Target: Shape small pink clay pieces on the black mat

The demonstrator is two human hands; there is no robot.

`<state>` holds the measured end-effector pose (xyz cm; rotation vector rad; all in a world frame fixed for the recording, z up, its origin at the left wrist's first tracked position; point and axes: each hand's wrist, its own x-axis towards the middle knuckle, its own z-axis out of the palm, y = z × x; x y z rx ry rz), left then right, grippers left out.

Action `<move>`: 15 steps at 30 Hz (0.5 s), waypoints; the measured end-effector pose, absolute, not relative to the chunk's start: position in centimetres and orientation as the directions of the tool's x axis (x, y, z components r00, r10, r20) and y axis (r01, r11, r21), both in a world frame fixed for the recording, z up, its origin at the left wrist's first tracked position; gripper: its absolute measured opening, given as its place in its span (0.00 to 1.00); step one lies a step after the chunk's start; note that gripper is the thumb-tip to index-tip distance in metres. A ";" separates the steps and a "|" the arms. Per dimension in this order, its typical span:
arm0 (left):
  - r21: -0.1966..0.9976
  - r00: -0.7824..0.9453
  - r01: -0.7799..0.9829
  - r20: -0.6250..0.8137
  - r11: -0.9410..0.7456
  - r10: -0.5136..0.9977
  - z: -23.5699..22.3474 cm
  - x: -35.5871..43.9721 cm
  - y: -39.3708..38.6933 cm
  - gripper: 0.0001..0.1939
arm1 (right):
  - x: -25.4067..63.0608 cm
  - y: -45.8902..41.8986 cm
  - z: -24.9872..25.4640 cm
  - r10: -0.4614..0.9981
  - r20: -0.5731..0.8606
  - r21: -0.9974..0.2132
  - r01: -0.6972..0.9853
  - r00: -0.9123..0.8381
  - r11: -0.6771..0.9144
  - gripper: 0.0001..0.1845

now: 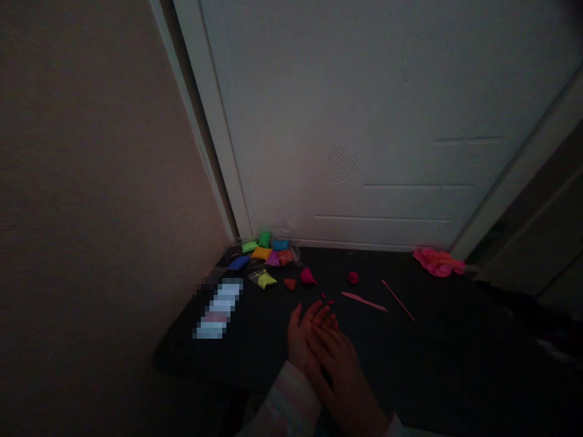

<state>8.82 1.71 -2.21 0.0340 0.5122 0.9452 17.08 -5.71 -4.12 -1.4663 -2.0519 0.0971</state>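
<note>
My left hand (298,340) and my right hand (340,367) lie palm to palm just above the dark table (437,358), the right on top. The fingers of both are stretched flat. Whatever may be between the palms is hidden. Just beyond the fingertips are small red clay bits (328,299). Farther out lie a pink clay lump (308,276), an orange lump (289,283) and a smaller pink lump (353,277). To the right of the hands rest a flat pink modelling tool (364,301) and a thin pink stick (398,300).
Several coloured clay packets (265,252) are piled in the far left corner, with a yellow packet (264,279) nearer. A blurred-out item (218,309) lies at the left. A crumpled pink thing (437,261) sits at the far right. A white door (364,121) backs the table; a wall (91,182) is on the left.
</note>
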 end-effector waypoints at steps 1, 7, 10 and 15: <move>0.245 0.477 -0.769 -0.395 0.590 0.785 -2.2 8.8 1.7 0.18 | 17.1 -5.7 -4.2 0.877 0.440 -0.397 0.833 -0.195 0.384 0.23; 0.251 0.486 -0.767 -0.373 0.591 0.790 -2.5 8.7 1.7 0.17 | 17.3 -5.9 -4.0 0.840 0.481 -0.378 0.805 -0.251 0.457 0.22; 0.260 0.480 -0.764 -0.384 0.591 0.789 -2.5 8.7 1.7 0.17 | 17.2 -5.8 -4.1 0.854 0.462 -0.370 0.823 -0.238 0.430 0.25; 0.239 0.484 -0.773 -0.377 0.587 0.790 -2.3 8.7 1.7 0.18 | 17.3 -5.8 -4.3 0.867 0.444 -0.384 0.827 -0.224 0.411 0.20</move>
